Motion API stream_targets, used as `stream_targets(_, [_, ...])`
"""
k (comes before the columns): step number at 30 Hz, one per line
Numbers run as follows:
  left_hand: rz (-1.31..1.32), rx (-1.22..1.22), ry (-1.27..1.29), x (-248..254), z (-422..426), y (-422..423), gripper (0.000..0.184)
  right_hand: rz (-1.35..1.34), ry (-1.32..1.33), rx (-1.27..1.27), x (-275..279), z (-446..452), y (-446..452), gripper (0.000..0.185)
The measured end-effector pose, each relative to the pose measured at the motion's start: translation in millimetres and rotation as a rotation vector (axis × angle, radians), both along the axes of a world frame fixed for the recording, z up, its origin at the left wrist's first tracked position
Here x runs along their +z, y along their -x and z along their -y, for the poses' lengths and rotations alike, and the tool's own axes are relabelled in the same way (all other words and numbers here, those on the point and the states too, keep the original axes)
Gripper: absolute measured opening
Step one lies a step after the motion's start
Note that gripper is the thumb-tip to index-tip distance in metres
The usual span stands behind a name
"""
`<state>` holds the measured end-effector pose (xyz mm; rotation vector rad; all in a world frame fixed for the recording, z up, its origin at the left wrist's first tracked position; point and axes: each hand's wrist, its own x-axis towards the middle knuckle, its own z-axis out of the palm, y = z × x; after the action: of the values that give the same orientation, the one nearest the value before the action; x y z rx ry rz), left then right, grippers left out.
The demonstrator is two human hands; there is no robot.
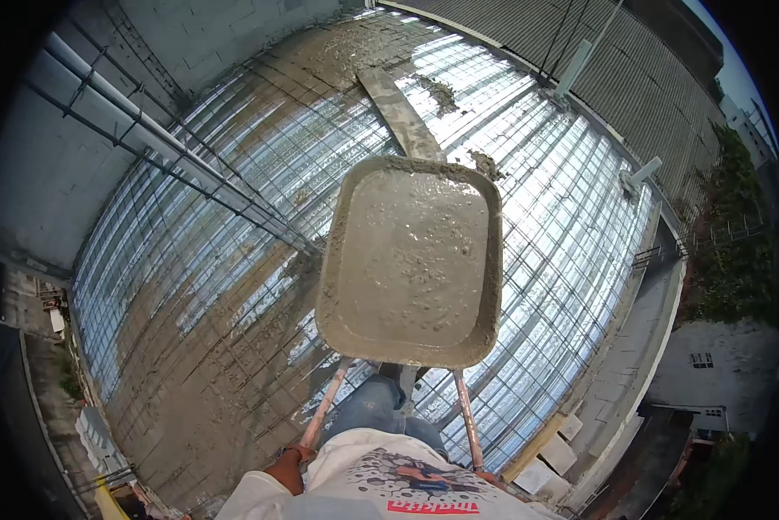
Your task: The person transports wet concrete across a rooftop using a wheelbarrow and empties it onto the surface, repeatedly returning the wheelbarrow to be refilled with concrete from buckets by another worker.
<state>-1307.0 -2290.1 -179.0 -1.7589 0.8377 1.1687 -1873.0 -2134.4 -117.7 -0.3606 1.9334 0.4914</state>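
Note:
A wheelbarrow [492, 286] stands in front of me, its tray filled with wet grey concrete [415, 260]. Two orange-red handles run back from the tray towards my body, one on each side. My left hand [296, 458] is closed around the end of the left handle [327, 404]. At the right handle [468, 419], only a small part of my right hand [491, 477] shows beside my shirt, closed at the handle's end. The wheel is hidden under the tray.
A concrete-smeared plank [400, 113] extends ahead over rebar mesh [545, 260] on shiny metal decking. Spread concrete [207, 399] covers the left area. Upright rebar and a pole [181, 156] rise at left, near a block wall [207, 39]. The roof edge [658, 347] drops off at right.

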Motion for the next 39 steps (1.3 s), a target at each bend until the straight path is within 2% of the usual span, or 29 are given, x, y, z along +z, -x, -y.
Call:
stream_targets(1, [-0.033, 0.054, -0.066, 7.9, 12.7, 7.8, 0.079, 0.013, -0.040, -0.054, 11.3, 17.4, 7.9, 0.067])
stream_targets(3, [-0.010, 0.052, -0.086, 26.8, 65.1, 34.7, 0.074, 0.058, -0.039, -0.053, 14.5, 67.2, 34.8, 0.066])
stream_targets(4, [-0.084, -0.020, -0.091, -4.6, 75.5, 30.7, 0.071, 0.091, -0.033, -0.018, 10.1, 85.8, 50.4, 0.065])
stream_targets(5, [-0.158, -0.093, -0.092, -34.2, 86.6, 27.1, 0.069, 0.121, -0.026, 0.031, 0.2, 102.9, 66.5, 0.064])
stream_targets(7, [-0.339, -0.225, -0.093, -42.6, 129.8, 42.5, 0.062, 0.175, 0.002, 0.160, -33.7, 131.5, 102.1, 0.062])
stream_targets(9, [-0.558, -0.337, -0.085, -22.8, 181.6, 72.3, 0.054, 0.221, 0.003, 0.242, -64.1, 165.3, 137.8, 0.061])
stream_targets(12, [-0.524, -0.285, -0.117, 3.5, 248.3, 102.9, 0.051, 0.156, -0.025, 0.191, -31.6, 262.8, 166.7, 0.062])
stream_targets(14, [-0.462, -0.234, -0.118, 9.9, 290.7, 122.9, 0.048, 0.132, -0.013, 0.203, -31.9, 321.5, 191.2, 0.063])
stream_targets(18, [-0.411, -0.194, -0.110, 24.2, 363.6, 166.6, 0.044, 0.114, 0.017, 0.277, -45.3, 400.5, 251.1, 0.064])
stream_targets(22, [-0.423, -0.255, -0.076, 16.9, 442.8, 209.0, 0.039, 0.035, 0.037, 0.410, -78.4, 460.3, 313.9, 0.066])
stream_targets(24, [-0.431, -0.318, -0.049, 2.8, 487.5, 228.5, 0.037, -0.031, 0.003, 0.080, 55.5, 620.1, 273.4, 0.052])
stream_targets(25, [-0.445, -0.366, -0.027, -4.0, 511.0, 238.1, 0.036, -0.036, 0.028, -0.069, 101.1, 688.9, 256.9, 0.046])
stream_targets(26, [-0.461, -0.431, -0.008, -7.6, 532.3, 246.5, 0.035, -0.038, 0.041, -0.221, 124.5, 730.9, 251.1, 0.041])
stream_targets(28, [-0.496, -0.592, 0.047, -11.5, 578.0, 259.9, 0.033, -0.022, 0.054, -0.272, 90.2, 765.8, 274.6, 0.040])
stream_targets(30, [-0.472, -0.611, 0.079, -10.6, 625.9, 271.9, 0.031, -0.007, 0.078, -0.300, 76.8, 808.8, 289.0, 0.040])
stream_targets(32, [-0.340, -0.261, 0.118, 54.2, 704.2, 305.6, 0.034, 0.016, 0.114, -0.282, 86.7, 872.0, 298.2, 0.041])
stream_targets(33, [-0.288, -0.112, 0.139, 62.9, 741.3, 311.2, 0.035, -0.008, 0.102, -0.246, 102.2, 908.9, 300.1, 0.045])
stream_targets(35, [-0.200, 0.167, 0.182, 65.5, 801.8, 319.3, 0.037, -0.037, 0.247, -0.082, 77.7, 965.9, 328.3, 0.052])
stream_targets(36, [-0.156, 0.289, 0.160, 86.5, 809.1, 320.9, 0.038, -0.048, 0.276, -0.005, 93.2, 973.7, 330.4, 0.056])
stream_targets(37, [-0.136, 0.400, 0.164, 99.7, 838.1, 324.7, 0.047, -0.046, 0.321, 0.100, 101.2, 1003.2, 337.9, 0.067])
stream_targets(38, [-0.167, 0.430, 0.238, 107.5, 875.4, 326.8, 0.050, -0.098, 0.306, 0.075, 154.4, 1063.7, 312.5, 0.071])
stream_targets(39, [-0.202, 0.460, 0.295, 115.8, 901.5, 331.5, 0.053, -0.108, 0.388, 0.096, 141.0, 1086.7, 323.2, 0.061])
